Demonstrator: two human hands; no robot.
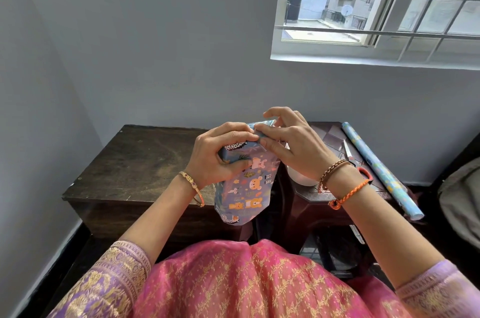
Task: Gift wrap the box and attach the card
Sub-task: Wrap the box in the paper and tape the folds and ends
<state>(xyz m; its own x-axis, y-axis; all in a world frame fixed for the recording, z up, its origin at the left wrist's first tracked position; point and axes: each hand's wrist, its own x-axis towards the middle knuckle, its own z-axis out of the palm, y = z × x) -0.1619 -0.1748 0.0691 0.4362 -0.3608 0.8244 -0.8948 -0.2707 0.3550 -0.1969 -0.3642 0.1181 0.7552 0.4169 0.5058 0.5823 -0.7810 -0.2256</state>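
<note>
Dark wooden table point(135, 162); beside it, stool point(324, 197) with paper roll point(379, 167), scissors point(349, 155).

The box point(244, 182) is held up at the centre, above the gap between the tabletop point(135, 162) at 9 o'clock and a stool point(324, 195) at 3 o'clock. The left hand point(220, 156) grips its upper part from 9 o'clock, the right hand point(288, 143) from 3 o'clock, fingertips meeting at its top edge. On the stool, scissors point(349, 155) lie just left of a roll of wrapping paper point(381, 169), and a round object point(301, 177) sits under the right wrist. A window point(376, 8) is at 1 o'clock
</note>
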